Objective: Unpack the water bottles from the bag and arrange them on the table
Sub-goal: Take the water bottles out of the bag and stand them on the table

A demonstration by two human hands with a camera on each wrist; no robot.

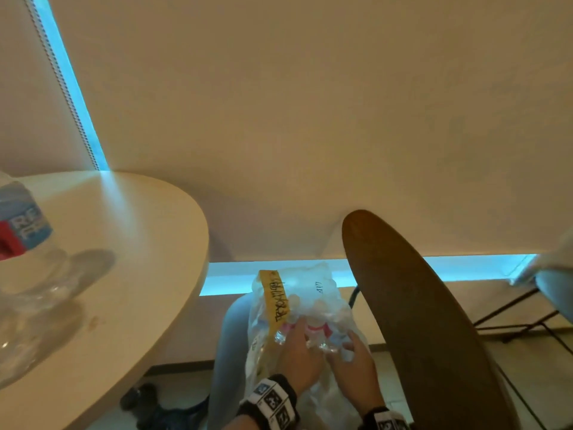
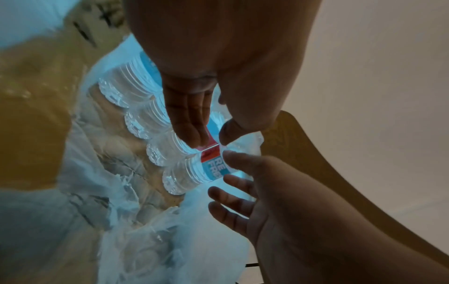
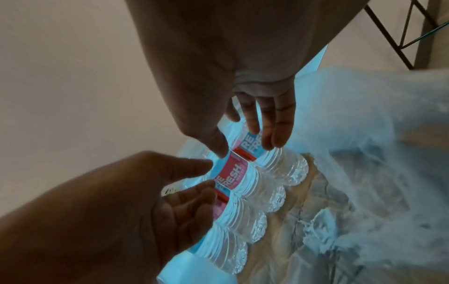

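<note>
A clear plastic bag (image 1: pixel 322 283) with a yellow tape strip stands on the floor between the round table (image 1: pixel 139 243) and a brown chair (image 1: pixel 418 305). It holds a row of several labelled water bottles. My right hand (image 3: pixel 245 149) grips the end bottle (image 3: pixel 284 161), thumb on one side of the label and fingers on the other. My left hand (image 2: pixel 210 141) holds the neighbouring bottle (image 2: pixel 167 151), fingers lying along it and thumb opposite. In the head view, my left hand (image 1: pixel 299 342) and right hand (image 1: pixel 350 352) sit side by side in the bag's mouth. One bottle (image 1: pixel 21 218) is on the table at far left.
The chair back stands close on the right of the bag. Thin black metal legs (image 1: pixel 511 321) stand further right. A dark bundle (image 1: pixel 145 398) lies on the floor under the table edge. The wall is close behind.
</note>
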